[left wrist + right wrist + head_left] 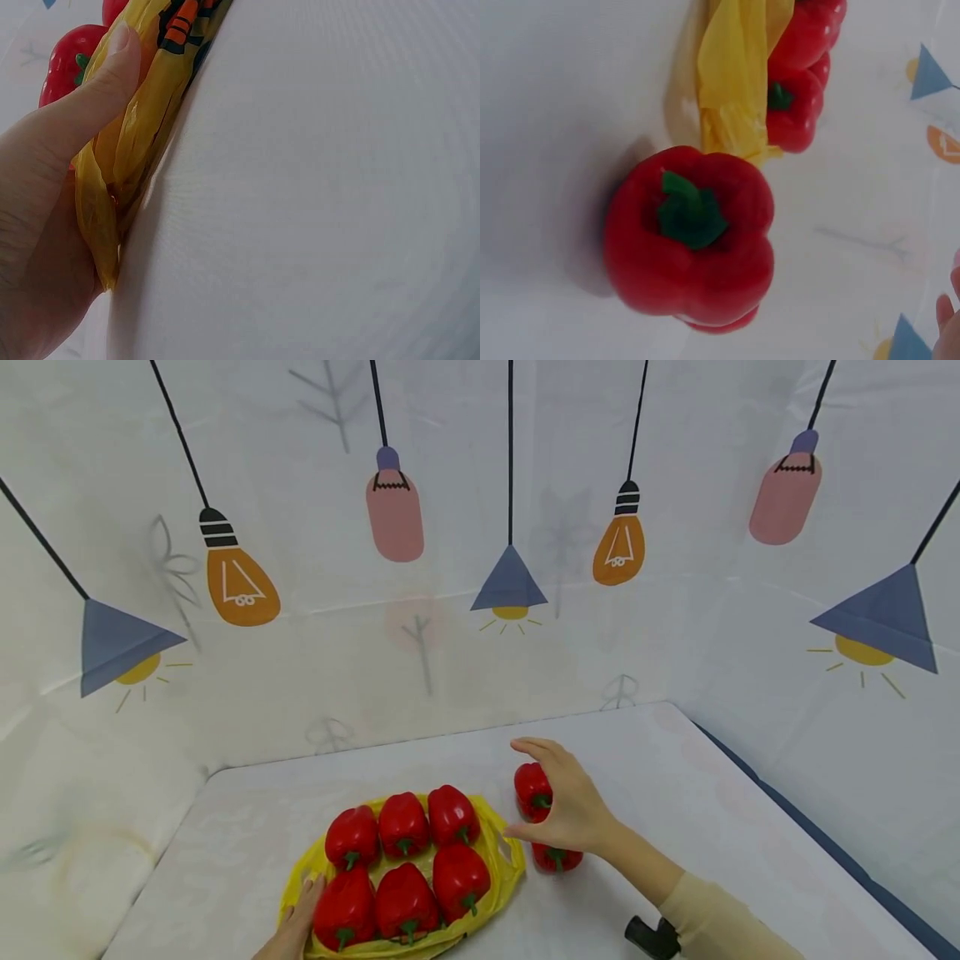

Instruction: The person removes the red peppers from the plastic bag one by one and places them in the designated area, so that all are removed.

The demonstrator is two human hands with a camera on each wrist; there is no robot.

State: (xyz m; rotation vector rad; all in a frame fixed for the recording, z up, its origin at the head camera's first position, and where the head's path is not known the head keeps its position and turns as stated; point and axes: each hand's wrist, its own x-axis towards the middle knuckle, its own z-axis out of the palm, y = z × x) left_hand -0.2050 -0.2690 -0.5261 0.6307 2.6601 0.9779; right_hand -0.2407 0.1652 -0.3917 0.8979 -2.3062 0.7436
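A yellow plastic bag (501, 827) lies spread on the table with several red bell peppers (406, 902) in it. My left hand (300, 914) holds the bag's left edge; in the left wrist view the thumb (112, 82) lies over the yellow plastic, and the other fingers are mostly hidden. To the right of the bag, my right hand (566, 802) is raised above two loose bell peppers, a far one (531, 783) and a near one (558, 858). Thumb and fingers are spread in a wide curve with nothing between them. The near loose pepper (690, 240) shows its green stem in the right wrist view.
The white table (645, 760) reaches back to a pale wall cloth (465, 685) printed with lamps and bulbs. A dark blue strip (795, 814) runs along the table's right side. A black object (651, 937) shows at the right wrist.
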